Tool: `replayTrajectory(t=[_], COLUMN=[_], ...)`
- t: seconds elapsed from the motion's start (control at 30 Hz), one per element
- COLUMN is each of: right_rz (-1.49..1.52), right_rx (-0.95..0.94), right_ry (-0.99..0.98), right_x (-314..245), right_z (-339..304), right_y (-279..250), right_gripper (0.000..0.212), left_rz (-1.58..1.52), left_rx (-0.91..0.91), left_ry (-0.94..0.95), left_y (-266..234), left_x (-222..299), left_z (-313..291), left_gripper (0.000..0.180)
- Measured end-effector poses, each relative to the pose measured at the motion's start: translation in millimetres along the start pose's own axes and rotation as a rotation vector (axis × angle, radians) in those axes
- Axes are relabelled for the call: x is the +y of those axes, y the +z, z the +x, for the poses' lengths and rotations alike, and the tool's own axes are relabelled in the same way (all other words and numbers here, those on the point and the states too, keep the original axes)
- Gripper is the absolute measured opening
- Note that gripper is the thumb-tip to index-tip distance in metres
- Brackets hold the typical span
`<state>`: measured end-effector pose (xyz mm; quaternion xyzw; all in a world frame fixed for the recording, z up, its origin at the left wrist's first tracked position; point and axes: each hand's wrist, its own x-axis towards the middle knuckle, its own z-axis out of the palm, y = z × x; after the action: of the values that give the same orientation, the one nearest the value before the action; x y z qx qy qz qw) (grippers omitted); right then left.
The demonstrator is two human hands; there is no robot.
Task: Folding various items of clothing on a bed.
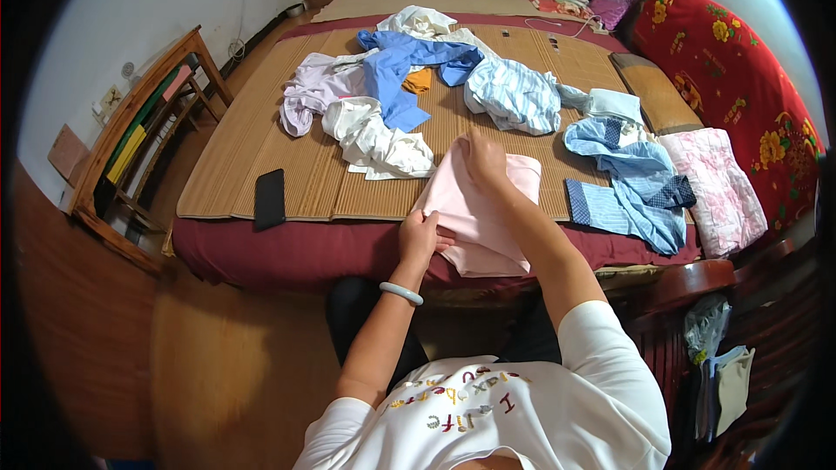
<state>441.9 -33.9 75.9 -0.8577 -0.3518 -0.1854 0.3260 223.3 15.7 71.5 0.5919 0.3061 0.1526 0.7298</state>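
Note:
A pale pink garment [479,222], partly folded into a rough rectangle, lies at the near edge of the bed. My left hand [421,237] grips its near left side, with the thumb on top and the fingers against the cloth. At its far left corner, my right hand [483,157] is closed on the fabric, the fingertips partly hidden. Just beyond the left hand lies a crumpled white garment [379,141]. To the right is a light blue striped shirt [631,178] with dark patterned cuffs.
On the bamboo mat [235,157] are a black phone [270,198], a blue garment [396,87], a lilac one [318,87] and a striped one [514,94]. A pink-white folded cloth [716,187] lies far right, by a red floral cover [727,78]. A wooden chair [697,283] stands near right.

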Motion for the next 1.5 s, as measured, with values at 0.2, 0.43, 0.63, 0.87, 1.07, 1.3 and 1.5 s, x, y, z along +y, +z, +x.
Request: replayTrajectory(t=[0.2, 0.43, 0.63, 0.87, 1.07, 1.3, 1.5], right_rz=[-0.111, -0.172, -0.006, 0.097, 0.081, 0.179, -0.003], right_rx=[0.091, -0.059, -0.073, -0.022, 0.055, 0.179, 0.059], right_ry=[-0.059, 0.114, 0.082, 0.291, 0.260, 0.429, 0.444], right_x=[1, 10, 72, 134, 125, 149, 163], right_z=[11, 2, 8, -27, -32, -12, -18], right_y=[-1, 6, -39, -84, -73, -79, -89], right_gripper=[0.020, 0.031, 0.028, 0.032, 0.031, 0.031, 0.025], left_rz=[0.027, 0.114, 0.792, 1.034, 1.238, 0.985, 0.965], left_rx=[-0.094, -0.063, 0.316, -0.226, -0.387, -0.547, -0.528], left_ry=[-0.057, -0.074, 0.371, 1.076, 1.256, 1.341, 1.327], left_y=[-12, -18, 2, 76, 89, 78, 78], left_x=[12, 5, 15, 15, -14, -14, -14], left_z=[3, -1, -36, -75, -58, -58, -63], left_gripper=[0.028, 0.027, 0.023, 0.036, 0.021, 0.012, 0.011])
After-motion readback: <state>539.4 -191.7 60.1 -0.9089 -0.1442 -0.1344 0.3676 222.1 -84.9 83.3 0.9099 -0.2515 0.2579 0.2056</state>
